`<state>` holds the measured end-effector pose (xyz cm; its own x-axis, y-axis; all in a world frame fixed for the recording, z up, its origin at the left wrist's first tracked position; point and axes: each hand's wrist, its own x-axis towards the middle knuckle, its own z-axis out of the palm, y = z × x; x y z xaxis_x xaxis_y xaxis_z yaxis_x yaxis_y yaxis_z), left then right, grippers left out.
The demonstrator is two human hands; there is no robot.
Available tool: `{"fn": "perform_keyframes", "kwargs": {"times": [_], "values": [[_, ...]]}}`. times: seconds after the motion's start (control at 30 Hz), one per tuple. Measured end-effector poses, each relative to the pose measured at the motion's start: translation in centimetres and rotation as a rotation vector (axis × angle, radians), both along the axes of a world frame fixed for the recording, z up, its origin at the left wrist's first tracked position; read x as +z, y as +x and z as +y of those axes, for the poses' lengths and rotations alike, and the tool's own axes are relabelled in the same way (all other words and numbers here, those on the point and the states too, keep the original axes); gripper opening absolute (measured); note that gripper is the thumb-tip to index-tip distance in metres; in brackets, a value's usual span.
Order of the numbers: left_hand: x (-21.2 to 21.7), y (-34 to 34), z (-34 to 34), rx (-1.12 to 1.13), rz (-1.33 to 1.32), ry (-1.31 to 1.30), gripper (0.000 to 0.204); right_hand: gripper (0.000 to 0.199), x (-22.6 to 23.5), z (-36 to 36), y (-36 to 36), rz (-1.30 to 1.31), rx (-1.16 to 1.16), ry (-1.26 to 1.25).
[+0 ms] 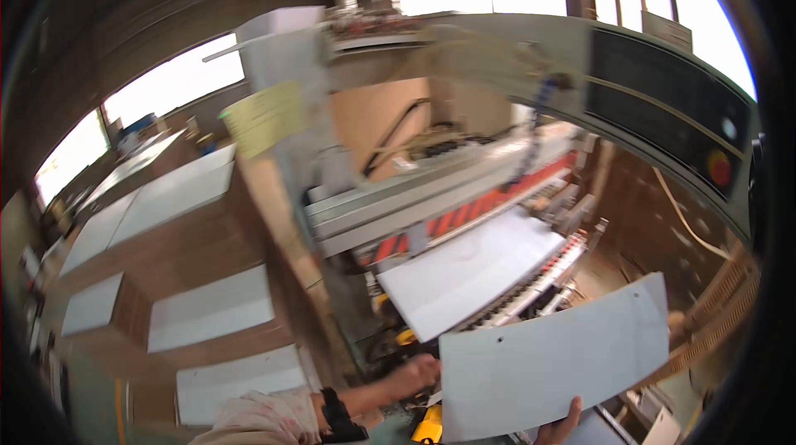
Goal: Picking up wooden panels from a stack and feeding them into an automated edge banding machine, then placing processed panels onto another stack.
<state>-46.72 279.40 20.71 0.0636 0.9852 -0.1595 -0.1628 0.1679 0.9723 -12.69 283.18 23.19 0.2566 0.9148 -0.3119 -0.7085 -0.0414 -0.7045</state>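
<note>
A pale blue-white panel (555, 362) with small dark holes near its top edge is tilted up before me. At its lower edge my right hand (561, 424) grips it, thumb on the front face, the other fingers mostly hidden. My left hand (414, 374) is closed, its curled fingers close against the panel's left edge and slightly blurred; whether they touch it I cannot tell. Behind the held panel, another white panel (473, 267) lies flat in a boring machine (448, 188), beside a row of red-tipped drill spindles (564, 254).
Stacks of brown boards with white tops (211, 308) stand to the left. The machine's overhead arm carries a dark control panel (663, 97) with a red button (718, 168). A yellow-green paper (265, 117) hangs on its column. Yellow parts (428, 426) sit below my left hand.
</note>
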Motion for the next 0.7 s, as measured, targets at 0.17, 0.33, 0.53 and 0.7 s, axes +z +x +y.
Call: {"fn": "perform_keyframes", "kwargs": {"times": [0.17, 0.33, 0.53, 0.7], "values": [[1.4, 1.5, -6.8, 0.613, 0.23, -0.127, 0.057, 0.039, 4.3, -3.6, -10.3, -0.112, 0.136, 0.005], [0.4, -7.6, -17.1, 1.055, 0.247, -0.285, 0.051, 0.044, -1.1, -8.6, -15.6, -0.288, 0.572, -0.055], [-3.0, -18.5, -38.1, 1.314, 0.27, -0.226, 0.047, 0.058, 3.8, -12.4, -20.7, -0.057, 0.717, 0.27], [-9.6, -23.1, -52.6, 1.419, 0.26, -0.477, 0.074, 0.061, -1.8, -18.0, -29.9, -0.518, 1.088, 0.221]]}}
